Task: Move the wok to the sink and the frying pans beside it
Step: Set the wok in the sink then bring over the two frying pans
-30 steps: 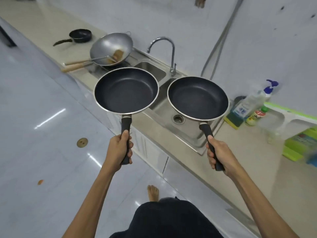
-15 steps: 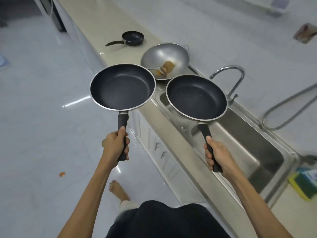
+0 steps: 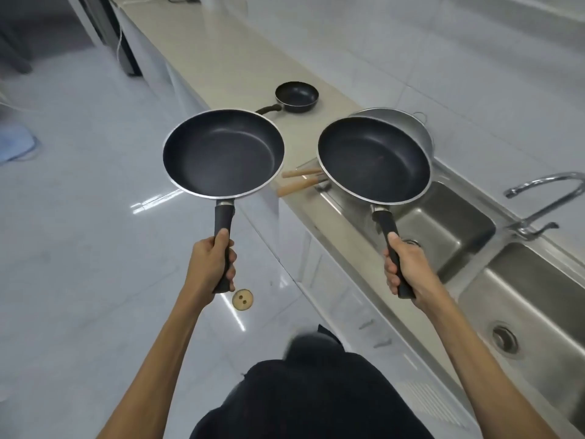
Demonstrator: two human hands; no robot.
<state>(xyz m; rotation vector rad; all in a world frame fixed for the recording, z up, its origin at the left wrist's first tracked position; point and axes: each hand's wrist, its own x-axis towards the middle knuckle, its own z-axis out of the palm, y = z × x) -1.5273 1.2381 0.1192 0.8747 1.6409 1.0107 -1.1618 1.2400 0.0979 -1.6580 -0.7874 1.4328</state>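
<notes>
My left hand (image 3: pixel 211 267) grips the black handle of a dark frying pan (image 3: pixel 223 152), held level in the air over the floor beside the counter edge. My right hand (image 3: pixel 406 270) grips the handle of a second dark frying pan (image 3: pixel 373 160), held above the left end of the steel sink (image 3: pixel 449 223). Behind that pan the steel wok (image 3: pixel 408 125) is mostly hidden; two wooden handles (image 3: pixel 299 180) stick out toward the floor. A small black pan (image 3: pixel 297 97) sits farther along the beige counter (image 3: pixel 221 58).
The double sink has a curved faucet (image 3: pixel 544 198) at the back and a second basin with a drain (image 3: pixel 505 339) at right. White cabinet fronts (image 3: pixel 342 293) run below the counter. A round floor drain cover (image 3: pixel 242 300) lies near my left hand.
My view has swung left along the counter. Both pans stay in my hands; the right pan now covers most of the wok, and the soap bottles at right have left the view.
</notes>
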